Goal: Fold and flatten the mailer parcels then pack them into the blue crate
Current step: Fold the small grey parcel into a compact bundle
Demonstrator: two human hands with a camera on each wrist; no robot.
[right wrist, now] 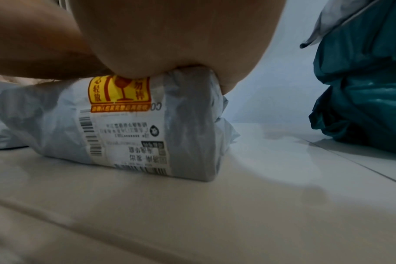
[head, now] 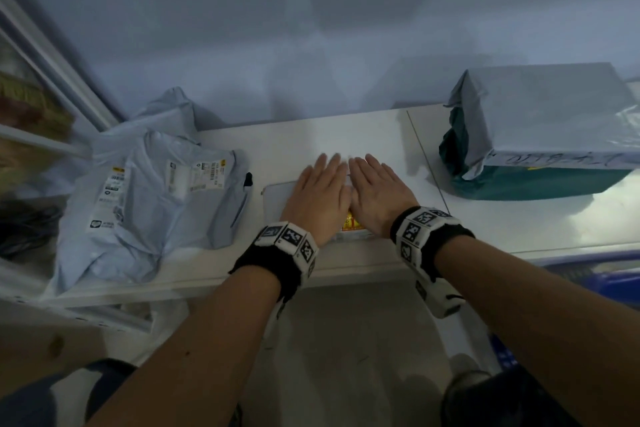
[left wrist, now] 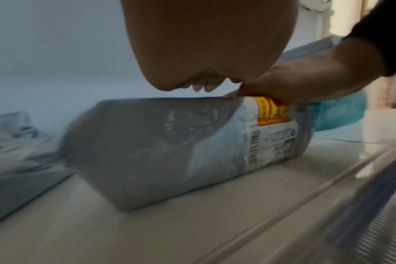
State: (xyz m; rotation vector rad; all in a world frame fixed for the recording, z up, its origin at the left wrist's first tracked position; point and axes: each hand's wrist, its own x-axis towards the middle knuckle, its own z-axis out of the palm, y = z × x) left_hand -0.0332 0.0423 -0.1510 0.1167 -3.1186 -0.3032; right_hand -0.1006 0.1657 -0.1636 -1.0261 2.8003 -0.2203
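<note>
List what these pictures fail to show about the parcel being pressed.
- Parcel top: head view, covered by left hand and right hand.
- Label text: right wrist view, too blurred.
- Contents: hidden by the wrapping.
- Crate: head view, cut off by the edge.

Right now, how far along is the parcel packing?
Done: nothing looks packed; the blue crate only shows at the table's edge, contents hidden. In hand: the left hand and right hand press flat on a small grey parcel with a yellow sticker. Left: a loose pile of grey mailers and a big parcel sit untouched.
</note>
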